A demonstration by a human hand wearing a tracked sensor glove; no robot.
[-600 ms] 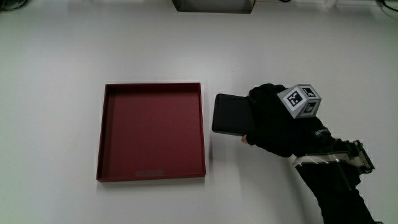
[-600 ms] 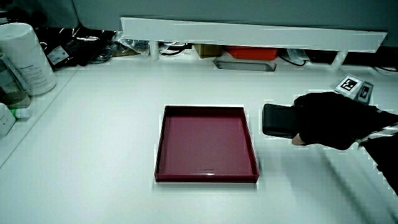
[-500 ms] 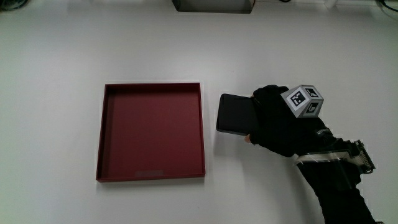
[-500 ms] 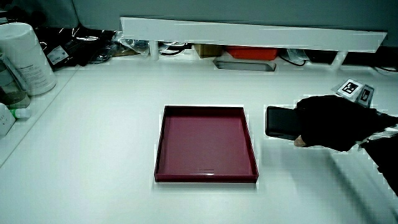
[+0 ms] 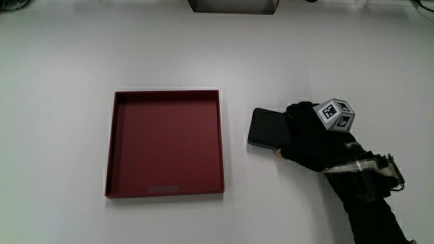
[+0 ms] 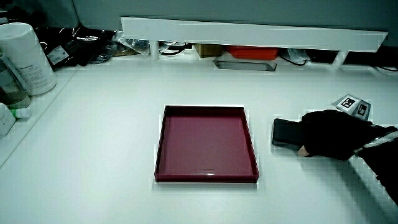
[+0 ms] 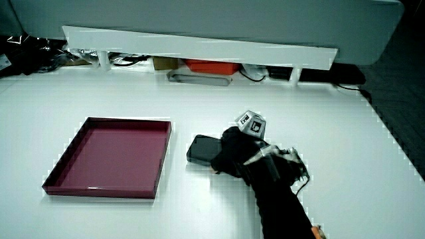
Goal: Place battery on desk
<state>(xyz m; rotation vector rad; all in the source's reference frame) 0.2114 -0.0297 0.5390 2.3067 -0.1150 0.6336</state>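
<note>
The battery is a flat black slab with rounded corners, low at the white desk beside the red tray. Both side views show the battery level with the desk surface or just above it. The gloved hand is shut on the battery's end that points away from the tray, with the patterned cube on its back. In both side views the hand covers that end. A strip of bare desk separates battery and tray.
The red tray holds nothing. A low white partition runs along the desk, with an orange box and cables under it. A white canister stands at the desk's corner. A grey box edge lies farther from the person.
The hand has carried the battery away from the tray's rim and lowered it toward the desk. The gap between battery and tray has widened.
</note>
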